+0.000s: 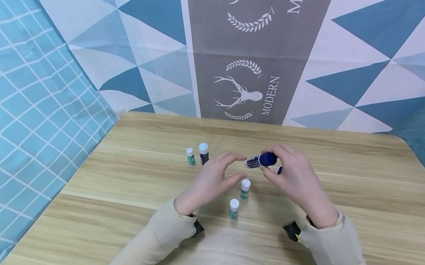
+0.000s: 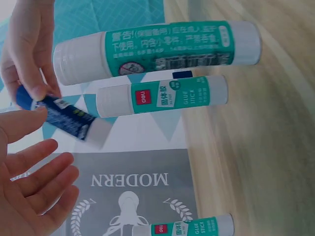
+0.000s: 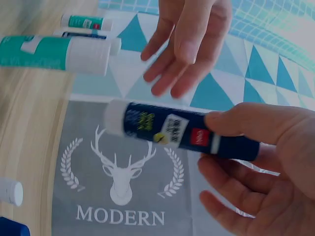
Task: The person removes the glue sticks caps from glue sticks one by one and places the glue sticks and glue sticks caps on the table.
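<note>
My right hand (image 1: 291, 172) grips a dark blue glue stick (image 3: 167, 125) by its blue-capped end, thumb on one side and fingers on the other. The tube is tilted above the table, its white end toward my left hand (image 1: 213, 177). That left hand holds nothing; its thumb and fingers are spread apart, just short of the white end. Below the hands stand two teal glue sticks with white caps, the nearer one (image 1: 233, 209) and the farther one (image 1: 245, 189). In the left wrist view, a teal glue stick (image 2: 167, 49) looms large beside my left hand.
Behind my left hand stand a small teal glue stick (image 1: 190, 157) and a dark blue one with a white cap (image 1: 204, 154). A blue cap (image 1: 279, 170) peeks out by my right hand, mostly hidden. A patterned cloth (image 1: 244, 46) hangs behind the wooden table (image 1: 111, 225).
</note>
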`<action>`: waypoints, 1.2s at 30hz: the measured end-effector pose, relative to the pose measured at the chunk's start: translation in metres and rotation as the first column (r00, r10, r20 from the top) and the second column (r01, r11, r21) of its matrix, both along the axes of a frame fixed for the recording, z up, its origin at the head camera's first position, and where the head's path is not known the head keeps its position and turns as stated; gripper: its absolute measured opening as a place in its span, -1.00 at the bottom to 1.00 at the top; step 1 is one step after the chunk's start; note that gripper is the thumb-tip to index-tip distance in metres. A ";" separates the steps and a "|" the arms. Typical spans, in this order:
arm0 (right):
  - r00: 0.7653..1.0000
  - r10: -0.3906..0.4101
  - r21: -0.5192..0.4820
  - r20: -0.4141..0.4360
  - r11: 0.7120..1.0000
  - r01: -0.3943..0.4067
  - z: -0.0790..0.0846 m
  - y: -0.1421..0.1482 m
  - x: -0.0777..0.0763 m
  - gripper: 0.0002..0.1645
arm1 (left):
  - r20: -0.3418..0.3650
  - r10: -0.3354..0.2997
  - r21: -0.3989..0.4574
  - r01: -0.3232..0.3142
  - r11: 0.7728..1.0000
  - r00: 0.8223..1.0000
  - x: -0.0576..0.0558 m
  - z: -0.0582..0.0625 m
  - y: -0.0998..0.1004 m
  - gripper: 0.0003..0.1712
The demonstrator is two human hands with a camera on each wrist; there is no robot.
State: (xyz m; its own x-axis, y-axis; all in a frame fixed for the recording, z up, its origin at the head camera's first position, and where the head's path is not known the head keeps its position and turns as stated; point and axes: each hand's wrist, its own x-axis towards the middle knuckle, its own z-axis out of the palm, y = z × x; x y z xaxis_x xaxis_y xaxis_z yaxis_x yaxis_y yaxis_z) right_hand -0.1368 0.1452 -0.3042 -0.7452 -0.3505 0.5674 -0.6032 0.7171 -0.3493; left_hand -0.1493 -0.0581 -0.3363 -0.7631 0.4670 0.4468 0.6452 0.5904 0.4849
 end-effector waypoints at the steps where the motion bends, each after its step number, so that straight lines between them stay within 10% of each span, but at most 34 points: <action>1: 1.000 0.009 -0.022 -0.021 1.000 -0.009 0.000 -0.001 0.000 -0.68 | -0.006 -0.003 0.002 0.003 1.000 1.000 -0.001 0.000 0.000 -0.56; 8: 0.996 0.043 -0.122 -0.084 0.991 -0.053 -0.002 -0.006 0.000 -0.65 | -0.040 -0.007 0.025 0.008 1.000 0.999 -0.002 0.002 0.001 -0.51; 36: 0.961 0.073 -0.194 0.268 0.981 -0.021 -0.002 -0.009 0.002 -0.58 | -0.260 0.041 0.044 -0.030 0.999 0.965 0.005 0.019 -0.008 -0.63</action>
